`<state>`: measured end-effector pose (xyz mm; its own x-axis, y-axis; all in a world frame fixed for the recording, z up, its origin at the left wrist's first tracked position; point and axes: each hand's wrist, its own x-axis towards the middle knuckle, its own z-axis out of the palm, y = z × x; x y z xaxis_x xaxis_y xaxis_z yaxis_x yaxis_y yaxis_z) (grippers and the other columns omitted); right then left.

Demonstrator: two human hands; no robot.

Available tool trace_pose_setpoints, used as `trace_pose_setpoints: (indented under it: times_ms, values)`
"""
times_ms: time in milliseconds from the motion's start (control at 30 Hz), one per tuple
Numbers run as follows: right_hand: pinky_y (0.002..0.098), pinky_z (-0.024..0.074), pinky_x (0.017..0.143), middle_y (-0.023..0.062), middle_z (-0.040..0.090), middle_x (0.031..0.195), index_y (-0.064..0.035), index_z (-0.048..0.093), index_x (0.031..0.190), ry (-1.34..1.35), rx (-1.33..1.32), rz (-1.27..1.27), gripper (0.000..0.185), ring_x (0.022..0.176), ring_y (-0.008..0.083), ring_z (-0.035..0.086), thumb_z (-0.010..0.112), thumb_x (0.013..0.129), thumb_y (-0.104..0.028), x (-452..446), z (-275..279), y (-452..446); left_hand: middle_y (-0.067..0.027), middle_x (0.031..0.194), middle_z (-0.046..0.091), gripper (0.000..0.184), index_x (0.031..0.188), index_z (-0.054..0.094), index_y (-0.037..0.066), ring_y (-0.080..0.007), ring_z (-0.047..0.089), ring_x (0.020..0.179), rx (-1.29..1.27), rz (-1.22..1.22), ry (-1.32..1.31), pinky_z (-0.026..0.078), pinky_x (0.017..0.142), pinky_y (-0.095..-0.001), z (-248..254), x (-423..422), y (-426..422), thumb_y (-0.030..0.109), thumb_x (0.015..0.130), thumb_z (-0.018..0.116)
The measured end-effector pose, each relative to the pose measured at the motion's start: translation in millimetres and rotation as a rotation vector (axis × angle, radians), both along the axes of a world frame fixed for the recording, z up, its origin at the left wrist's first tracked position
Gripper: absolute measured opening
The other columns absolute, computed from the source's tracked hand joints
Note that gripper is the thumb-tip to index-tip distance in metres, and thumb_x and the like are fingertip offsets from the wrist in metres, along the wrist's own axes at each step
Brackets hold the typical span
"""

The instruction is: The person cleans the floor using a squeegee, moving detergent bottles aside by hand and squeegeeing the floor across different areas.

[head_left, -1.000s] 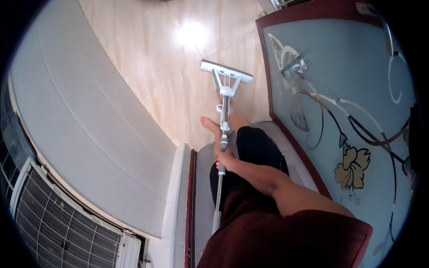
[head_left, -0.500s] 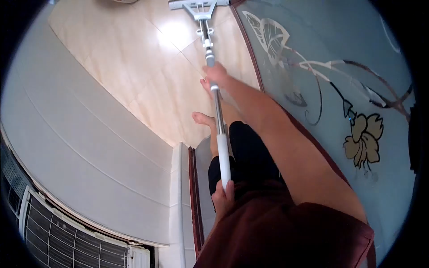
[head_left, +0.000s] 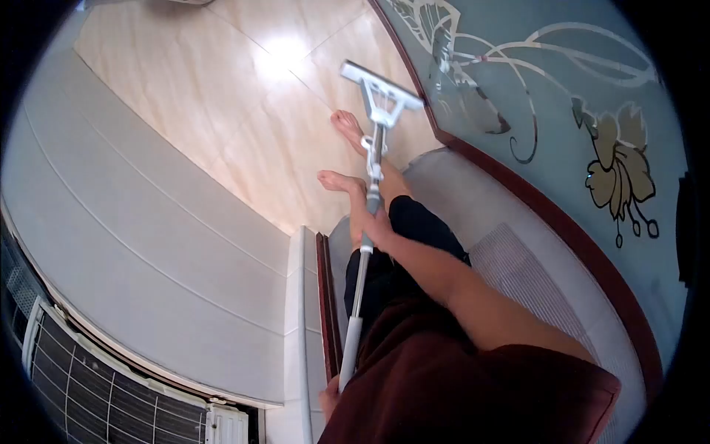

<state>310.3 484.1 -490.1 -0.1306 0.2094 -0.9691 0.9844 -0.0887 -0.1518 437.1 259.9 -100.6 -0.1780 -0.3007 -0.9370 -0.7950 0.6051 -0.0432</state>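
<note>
The maroon shirt [head_left: 451, 392] partly hides the left hand [head_left: 329, 400]; the top edge crops the patterned panel [head_left: 547, 140].

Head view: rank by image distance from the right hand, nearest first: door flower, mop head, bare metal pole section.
1. Metal pole section: just below the right hand.
2. Mop head: above it.
3. Door flower: well off to the right.
</note>
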Motion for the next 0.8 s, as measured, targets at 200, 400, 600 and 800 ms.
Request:
trace_pose_setpoints:
  times_ms: [200,400,600,800]
  values:
    - [0.0391,0.0485,0.039,0.0074,0.047,0.064,-0.0070,0.041,0.111,-0.183,-0.123,-0.406,0.040,0.047,0.0208,0.053,0.060,0.082,-0.027,19,31,-11,-0.0088,0.079,0.067,0.026,0.096,0.065,-0.003,-0.0170,0.061,0.078,0.008,0.248,0.002,0.048,0.075,-0.0316,45,-63,9,0.019,0.081,0.067]
    - [0.0374,0.0505,0.048,0.0094,0.052,0.065,-0.0035,0.048,0.098,0.144,-0.176,-0.110,0.027,0.051,0.0226,0.056,0.058,0.087,-0.025,-83,22,-18,-0.0103,0.062,0.059,0.027,0.099,0.066,0.003,-0.0116,0.054,0.059,0.070,0.255,0.237,0.045,0.056,-0.0312,-2,-38,14,0.022,0.081,0.068]
    - [0.0375,0.0513,0.053,0.0120,0.057,0.058,-0.0030,0.057,0.074,0.248,-0.070,0.252,0.035,0.048,0.0252,0.057,0.050,0.090,-0.033,-254,-53,16,-0.0114,0.063,0.058,0.030,0.100,0.063,0.001,-0.0137,0.054,0.056,0.094,0.278,0.397,0.044,0.054,-0.0319,-80,-147,90,0.027,0.084,0.066]
    - [0.0426,0.0529,0.072,0.0195,0.063,0.084,-0.0023,0.059,0.094,0.524,0.103,0.968,0.024,0.077,0.0328,0.064,0.058,0.082,-0.023,-141,-63,-27,-0.0189,0.069,0.061,0.033,0.094,0.064,0.001,-0.0239,0.063,0.065,-0.089,0.387,0.165,0.045,0.058,-0.0389,-60,-61,81,0.033,0.086,0.061]
